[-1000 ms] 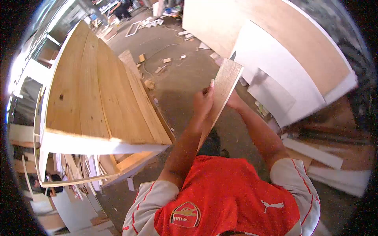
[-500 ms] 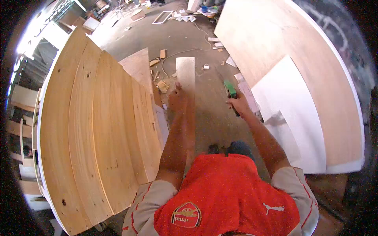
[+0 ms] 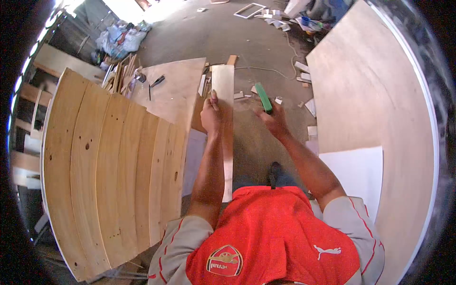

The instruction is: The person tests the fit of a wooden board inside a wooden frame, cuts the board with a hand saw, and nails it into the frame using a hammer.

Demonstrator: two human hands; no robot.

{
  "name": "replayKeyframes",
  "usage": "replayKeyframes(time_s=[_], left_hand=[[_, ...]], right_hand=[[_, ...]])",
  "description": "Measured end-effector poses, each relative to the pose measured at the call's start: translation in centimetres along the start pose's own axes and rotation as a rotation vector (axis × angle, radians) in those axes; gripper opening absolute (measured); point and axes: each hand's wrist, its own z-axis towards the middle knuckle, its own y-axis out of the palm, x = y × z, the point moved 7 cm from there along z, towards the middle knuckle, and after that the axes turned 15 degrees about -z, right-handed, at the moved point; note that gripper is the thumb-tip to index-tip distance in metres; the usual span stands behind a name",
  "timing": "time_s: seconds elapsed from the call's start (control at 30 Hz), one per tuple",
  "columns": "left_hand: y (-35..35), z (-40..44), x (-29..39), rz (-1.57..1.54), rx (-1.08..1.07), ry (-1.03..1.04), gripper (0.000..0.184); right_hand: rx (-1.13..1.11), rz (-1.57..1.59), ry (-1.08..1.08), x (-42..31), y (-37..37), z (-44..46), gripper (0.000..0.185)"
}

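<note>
My left hand (image 3: 211, 114) grips a long, narrow wooden board (image 3: 223, 85), its thumb lying on the board's face. The board extends from beyond my hand back toward my waist. In my right hand (image 3: 274, 118) is a green tool (image 3: 264, 98), held to the right of the board and apart from it; its lower part is hidden by my fingers. Left of my left arm is a large panel of joined wooden planks (image 3: 109, 166).
A plywood surface (image 3: 171, 85) at the left bears a dark tool (image 3: 156, 81) and wood strips. On the right stands a large pale panel (image 3: 370, 99) with a white sheet (image 3: 356, 175). Offcuts, a cord (image 3: 266, 70) and a white frame (image 3: 249, 10) lie on the floor. Bags (image 3: 122, 40) are piled back left.
The view has swung left, bringing the plywood surface and bags into sight. The board now points straight ahead. My right hand has come away from beside the board, showing the green tool.
</note>
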Motion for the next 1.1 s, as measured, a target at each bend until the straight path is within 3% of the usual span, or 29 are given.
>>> replayKeyframes(time_s=[0.13,0.23,0.33,0.37,0.43,0.53,0.63,0.73,0.87,0.97,1.1], left_hand=[[1.9,5.1,0.2,-0.036,0.023,0.054,0.040],[3.3,9.4,0.5,0.061,0.006,0.066,0.031],[3.4,11.5,2.4,-0.077,0.209,0.124,0.038],[4.0,13.2,1.5,-0.057,0.186,0.078,0.042],[5.0,16.9,-0.7,-0.018,0.135,-0.015,0.051],[6.6,23.8,-5.5,0.013,0.190,0.086,0.060],[8.8,32.6,-11.0,0.081,0.157,-0.081,0.053],[10.3,40.7,-16.0,0.148,0.121,-0.273,0.048],[11.8,48.2,-22.4,0.266,0.115,-0.365,0.050],[13.2,52.7,-27.1,0.316,0.105,-0.452,0.050],[13.9,56.6,-29.5,0.401,0.068,-0.527,0.050]], right_hand=[[-0.108,0.008,0.062,0.7,3.6,8.1,0.023],[-0.034,0.157,0.051,1.7,7.6,13.9,0.024],[-0.032,0.133,-0.005,1.9,11.2,18.4,0.028],[-0.058,0.074,-0.017,1.9,12.5,20.0,0.030],[-0.110,-0.042,-0.037,1.4,14.6,23.3,0.033],[-0.099,-0.052,-0.128,2.3,20.2,28.7,0.036],[-0.094,-0.114,-0.217,3.5,26.3,34.6,0.036],[-0.231,-0.146,-0.152,5.4,33.1,40.5,0.033],[-0.285,-0.142,-0.182,6.9,39.7,45.5,0.033],[-0.430,-0.069,-0.062,8.8,43.6,48.1,0.034],[-0.378,-0.006,-0.182,8.8,46.3,50.5,0.031]])
